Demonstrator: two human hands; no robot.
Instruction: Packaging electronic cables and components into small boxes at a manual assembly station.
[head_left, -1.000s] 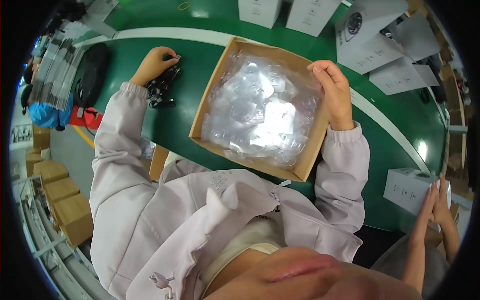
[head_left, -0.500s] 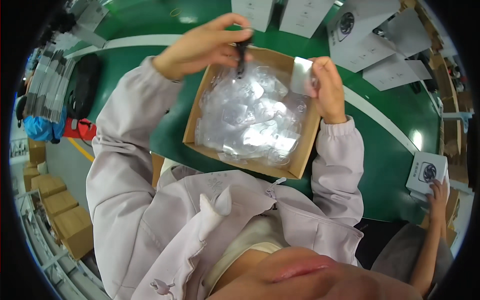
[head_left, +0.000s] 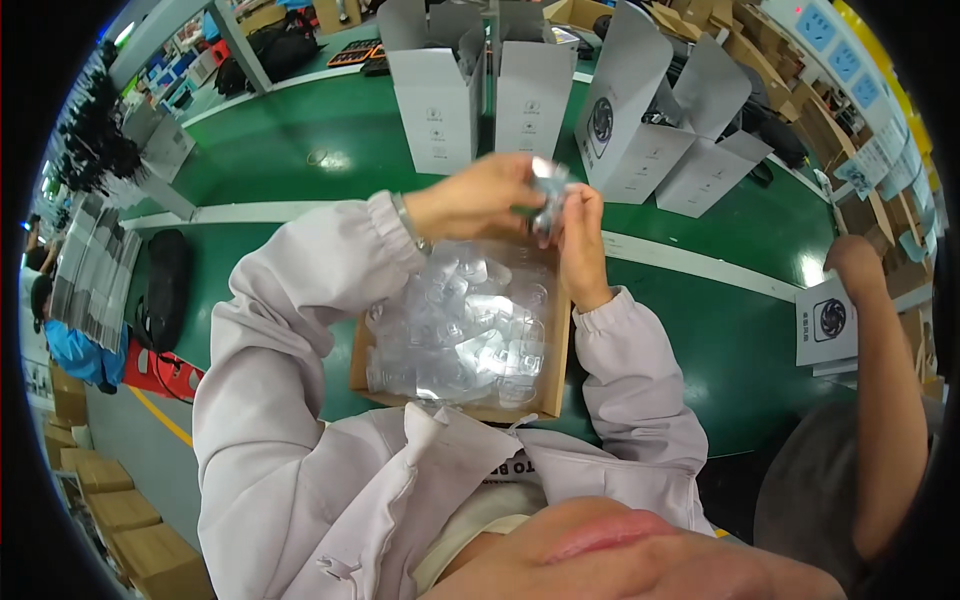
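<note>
My left hand [head_left: 480, 200] and my right hand [head_left: 583, 240] meet above the far right corner of a shallow cardboard box. Their fingers close from both sides on a small, shiny clear plastic piece [head_left: 549, 188], which is blurred by motion. Whether something else is inside it, I cannot tell. Below them the cardboard box [head_left: 558, 370] is filled with a loose heap of clear plastic pieces [head_left: 450, 330], flat with rounded raised shapes. The box stands at the table's near edge, close to my body.
Several open white cartons [head_left: 432, 120] stand beyond my hands on the green table [head_left: 270, 150]. A black case [head_left: 168, 285] and a stack of grey sheets [head_left: 90, 265] are at the left. To the right, a co-worker's arm [head_left: 885, 380] reaches over a white box [head_left: 826, 325].
My view has tilted up toward the cartons. My hands have come together over the box, the left moving right. The black item in my left hand is now out of sight.
</note>
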